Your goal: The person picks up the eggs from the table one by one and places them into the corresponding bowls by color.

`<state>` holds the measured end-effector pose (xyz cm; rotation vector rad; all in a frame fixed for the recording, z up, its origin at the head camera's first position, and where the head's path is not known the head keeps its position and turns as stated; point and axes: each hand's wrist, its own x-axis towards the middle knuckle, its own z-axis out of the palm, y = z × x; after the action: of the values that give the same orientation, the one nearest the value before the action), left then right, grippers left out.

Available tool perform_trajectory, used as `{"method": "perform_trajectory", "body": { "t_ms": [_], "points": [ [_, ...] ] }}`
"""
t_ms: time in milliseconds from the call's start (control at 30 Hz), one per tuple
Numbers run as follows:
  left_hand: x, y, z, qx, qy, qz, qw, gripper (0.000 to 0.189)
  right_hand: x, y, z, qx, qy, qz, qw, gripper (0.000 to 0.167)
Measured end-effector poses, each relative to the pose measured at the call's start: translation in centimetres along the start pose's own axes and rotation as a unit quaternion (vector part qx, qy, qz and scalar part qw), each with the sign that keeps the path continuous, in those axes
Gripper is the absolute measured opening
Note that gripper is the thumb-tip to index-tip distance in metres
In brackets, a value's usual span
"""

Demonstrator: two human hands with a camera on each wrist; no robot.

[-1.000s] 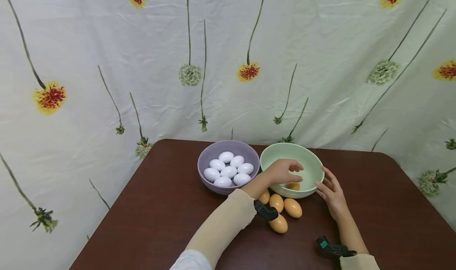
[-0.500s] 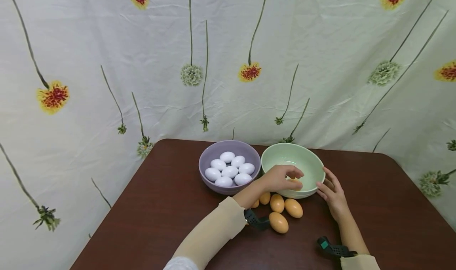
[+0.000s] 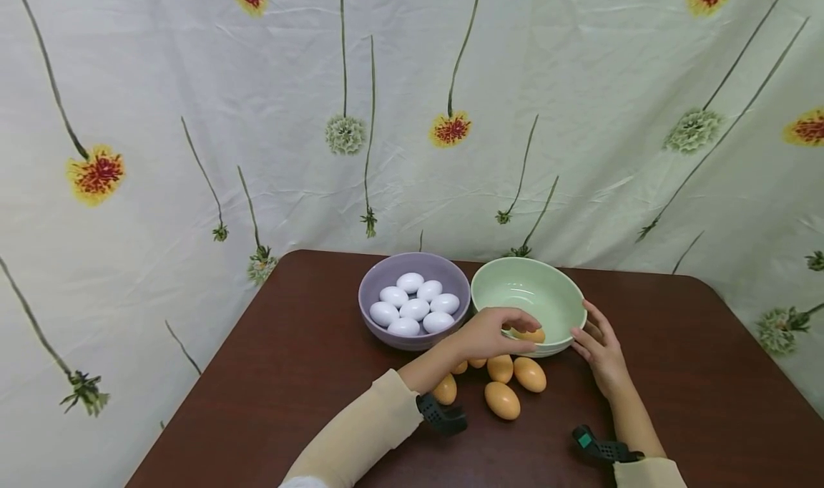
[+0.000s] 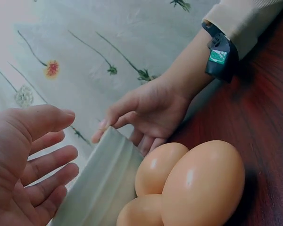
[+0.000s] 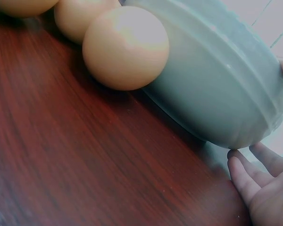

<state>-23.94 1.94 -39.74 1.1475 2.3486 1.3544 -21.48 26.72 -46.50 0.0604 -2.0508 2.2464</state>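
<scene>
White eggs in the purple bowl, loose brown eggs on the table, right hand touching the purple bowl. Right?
One thing's off: the right hand touches the green bowl, not the purple bowl; the head view shows it. The rest is right: white eggs in the purple bowl, loose brown eggs on the table.

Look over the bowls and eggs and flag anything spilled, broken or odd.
Nothing stands out: no cracks or spills show. The white eggs sit together in the purple bowl. Several orange-brown eggs lie loose on the table near the green bowl, but they look whole where visible.
</scene>
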Motion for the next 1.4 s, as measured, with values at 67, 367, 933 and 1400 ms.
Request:
{"method": "perform_trajectory", "body": {
  "t_ms": [67, 367, 933, 1400],
  "points": [
    [-0.4, -0.1, -0.2, -0.009, 0.01, 0.0, 0.9999, 0.036, 0.0, -0.1, 0.0, 0.003, 0.0, 0.0, 1.0, 0.06],
    [-2.7, -0.8, -0.9, -0.068, 0.027, -0.016, 0.9972, 0.036, -0.2, -0.3, 0.0, 0.01, 0.001, 0.004, 0.9999, 0.058],
    [-8.8, -2.8, -2.2, -0.031, 0.016, -0.046, 0.9984, 0.032, -0.2, -0.2, 0.2, 0.006, -0.004, 0.001, 1.0, 0.06],
    [-11.6, -4.3, -2.5, -0.05, 0.026, 0.005, 0.9984, 0.033, -0.2, -0.2, 0.0, -0.003, -0.005, -0.001, 1.0, 0.059]
  ]
}}
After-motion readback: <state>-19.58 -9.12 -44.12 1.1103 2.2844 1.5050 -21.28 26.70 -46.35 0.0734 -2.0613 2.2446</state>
